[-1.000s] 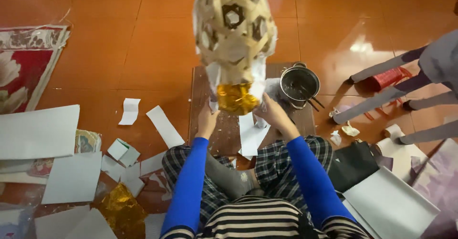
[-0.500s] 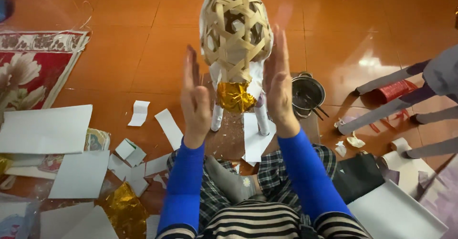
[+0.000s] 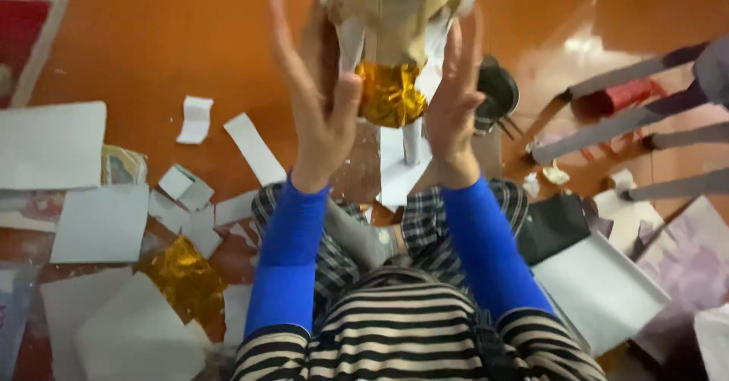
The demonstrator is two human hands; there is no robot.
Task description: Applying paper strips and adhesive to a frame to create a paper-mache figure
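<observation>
A tall figure of woven bamboo strips (image 3: 395, 9), partly covered with pale paper, stands on white paper legs (image 3: 411, 142) in front of me, and its top is cut off by the frame. Gold foil (image 3: 389, 92) is wrapped round its lower part. My left hand (image 3: 315, 100) is raised flat at its left side, fingers spread, thumb close to the gold foil. On the other side my right hand (image 3: 456, 100) is flat too, fingertips against the paper covering. Neither hand grips anything. Both arms wear blue sleeves.
White paper sheets (image 3: 49, 145) and cut scraps (image 3: 254, 149) litter the orange floor at left, along with crumpled gold foil (image 3: 186, 275). A dark metal pot (image 3: 497, 92) sits behind the figure. Grey furniture legs (image 3: 607, 142) and a black bag (image 3: 554, 225) are at right.
Both hands rose from the base of the figure to its sides, palms facing each other. The view has tipped and closed in, so the figure's top is now out of frame.
</observation>
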